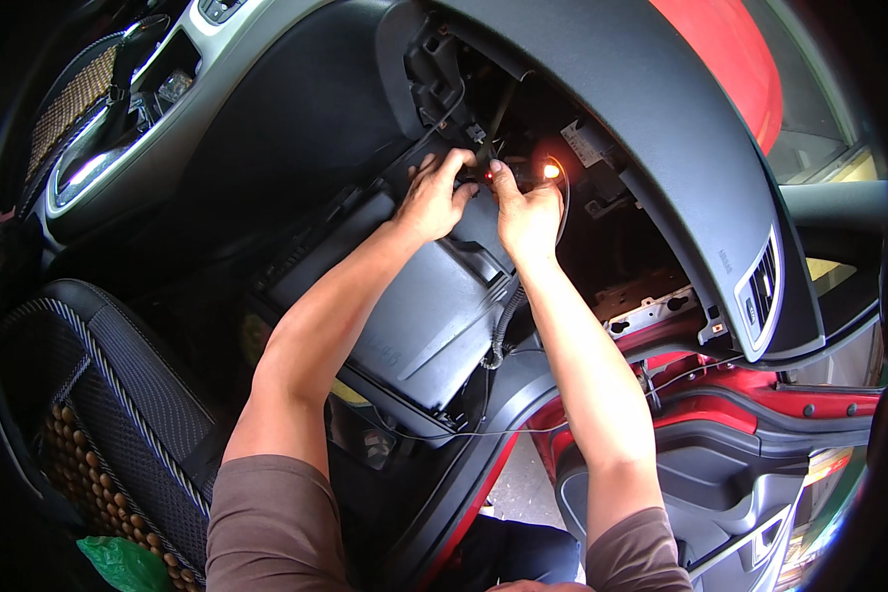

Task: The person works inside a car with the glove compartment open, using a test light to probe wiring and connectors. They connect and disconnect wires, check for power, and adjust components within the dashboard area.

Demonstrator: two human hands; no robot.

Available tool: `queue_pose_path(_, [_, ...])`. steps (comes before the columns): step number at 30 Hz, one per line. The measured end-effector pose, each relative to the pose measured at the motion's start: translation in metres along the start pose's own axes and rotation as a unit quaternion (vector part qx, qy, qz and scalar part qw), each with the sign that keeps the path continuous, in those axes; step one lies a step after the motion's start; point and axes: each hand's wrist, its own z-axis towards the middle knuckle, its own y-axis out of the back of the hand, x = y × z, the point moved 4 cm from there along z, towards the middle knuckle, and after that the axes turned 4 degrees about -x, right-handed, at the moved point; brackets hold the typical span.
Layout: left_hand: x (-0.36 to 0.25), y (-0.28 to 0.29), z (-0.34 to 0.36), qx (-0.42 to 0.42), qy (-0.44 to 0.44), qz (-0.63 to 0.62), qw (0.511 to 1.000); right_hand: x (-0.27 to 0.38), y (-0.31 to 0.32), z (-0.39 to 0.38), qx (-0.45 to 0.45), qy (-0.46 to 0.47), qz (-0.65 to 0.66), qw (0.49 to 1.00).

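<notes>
Inside the opened dashboard, my left hand (434, 197) is curled at a dark part just left of a tiny red light; what it grips is unclear. My right hand (526, 207) holds a small dark device (487, 176) with that red light, thumb on top. Beside my right fingers glows an orange-white lamp (551, 171), with a thin cable looping down from it. Beneath both hands hangs a lowered black glove box (385, 326), a corrugated hose (503, 326) along its right side.
The curved dashboard panel (681, 178) arches above and right of my hands, over a metal bracket (651, 311). A bead-covered seat (138, 414) with a green bag (123, 562) is at left, the center console (109, 148) upper left, an open red door (701, 493) lower right.
</notes>
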Motion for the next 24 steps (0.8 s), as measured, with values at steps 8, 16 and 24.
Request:
queue_pose_path(8, [-0.005,-0.003,-0.001,0.014,-0.026,0.036,0.999,-0.001,0.005,-0.001,-0.003,-0.012,0.001,1.000])
queue_pose_path(16, [0.000,-0.005,-0.001,-0.001,-0.035,0.064,0.997,-0.002,-0.001,-0.008,-0.008,0.004,-0.002,1.000])
queue_pose_path(24, [0.007,-0.007,0.001,-0.040,-0.049,0.023,0.998,0.031,0.007,-0.073,0.193,-0.227,0.126,0.946])
